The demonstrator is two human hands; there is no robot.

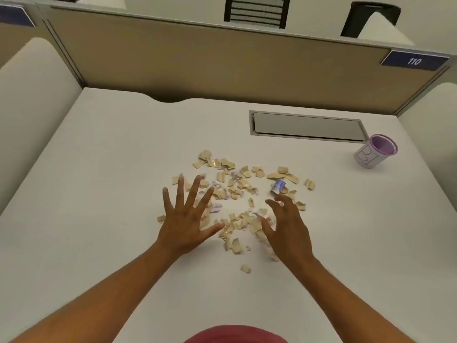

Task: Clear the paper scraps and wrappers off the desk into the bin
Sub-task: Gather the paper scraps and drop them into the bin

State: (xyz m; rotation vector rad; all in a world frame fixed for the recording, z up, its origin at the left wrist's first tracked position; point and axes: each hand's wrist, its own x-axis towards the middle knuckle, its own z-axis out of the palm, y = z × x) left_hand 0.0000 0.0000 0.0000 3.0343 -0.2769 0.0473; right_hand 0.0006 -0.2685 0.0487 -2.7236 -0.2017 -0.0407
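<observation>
Several tan paper scraps [237, 186] lie scattered across the middle of the white desk [111, 157], with a few pale purple bits among them. A blue and white wrapper [279, 187] sits at the pile's right side. My left hand [186, 219] is spread flat, fingers wide, over the pile's left edge. My right hand [286, 229] hovers over the near right scraps with fingers curled and apart, holding nothing. A small white bin with a purple rim [376, 151] stands at the desk's far right, empty as far as I can see.
A grey cable hatch [306, 126] is set into the desk behind the pile. A tan partition [197, 65] with a "110" label [414, 61] runs along the back edge. White side panels flank the desk. Red clothing shows at the bottom edge.
</observation>
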